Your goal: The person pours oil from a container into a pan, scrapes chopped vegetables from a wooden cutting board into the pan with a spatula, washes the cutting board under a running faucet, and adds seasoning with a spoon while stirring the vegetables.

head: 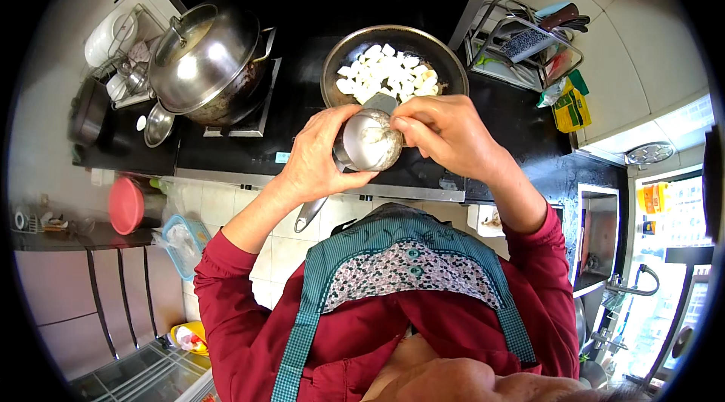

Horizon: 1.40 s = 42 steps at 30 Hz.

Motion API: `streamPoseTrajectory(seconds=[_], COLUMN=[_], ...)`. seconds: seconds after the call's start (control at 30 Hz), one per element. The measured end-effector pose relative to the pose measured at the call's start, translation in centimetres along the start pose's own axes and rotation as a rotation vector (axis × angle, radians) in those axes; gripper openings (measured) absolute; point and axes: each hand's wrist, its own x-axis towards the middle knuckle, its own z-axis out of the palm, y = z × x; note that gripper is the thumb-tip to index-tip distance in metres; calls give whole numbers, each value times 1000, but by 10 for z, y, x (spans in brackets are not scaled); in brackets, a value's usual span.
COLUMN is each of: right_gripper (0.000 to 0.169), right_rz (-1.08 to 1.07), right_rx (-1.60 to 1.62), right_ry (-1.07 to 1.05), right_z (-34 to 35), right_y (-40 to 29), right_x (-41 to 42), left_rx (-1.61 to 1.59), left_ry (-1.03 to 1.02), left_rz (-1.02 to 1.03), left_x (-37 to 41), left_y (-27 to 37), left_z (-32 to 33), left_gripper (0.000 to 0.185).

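My left hand (pixel 317 155) is wrapped around a metal cup (pixel 362 144), tilted so that its mouth faces me. Something whitish lies inside it; I cannot tell what. The thumb and fingertips of my right hand (pixel 447 130) are pinched together at the cup's right rim, and whether they hold anything is hidden. Just beyond both hands, a wok (pixel 334 76) on the black stove holds many white chunks of food (pixel 391 71). A long metal handle (pixel 311 214) runs beneath the cup and sticks out over the stove's front edge.
At the left stands a large lidded metal pot (pixel 207 71), with a small metal bowl (pixel 159 125) beside it. A wire rack (pixel 481 39) with knives stands at the right, near a yellow packet (pixel 571 110). A sink (pixel 597 232) lies farther right.
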Motion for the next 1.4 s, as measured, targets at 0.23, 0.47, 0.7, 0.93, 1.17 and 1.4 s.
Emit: streamPoseTrajectory(seconds=[0.23, 0.47, 0.7, 0.93, 1.17, 1.4], right_gripper=[15, 26, 25, 23, 20, 20], right_rz=[260, 407, 420, 397, 299, 255], right_rx=[274, 614, 888, 1011, 1060, 1025], right_ry=[137, 354, 444, 480, 490, 645], right_z=[19, 32, 28, -1, -36, -41], right_y=[19, 44, 59, 68, 96, 140], right_x=[-26, -34, -36, -14, 57, 107], left_rx=[62, 117, 132, 5, -25, 41], left_ry=[62, 96, 90, 130, 311, 400], left_rz=[76, 116, 47, -185, -384, -439], left_x=[3, 10, 11, 0, -37, -62], left_y=[-6, -4, -2, -20, -37, -46], left_z=[7, 18, 22, 19, -9, -25], left_gripper=[82, 81, 79, 78, 79, 77])
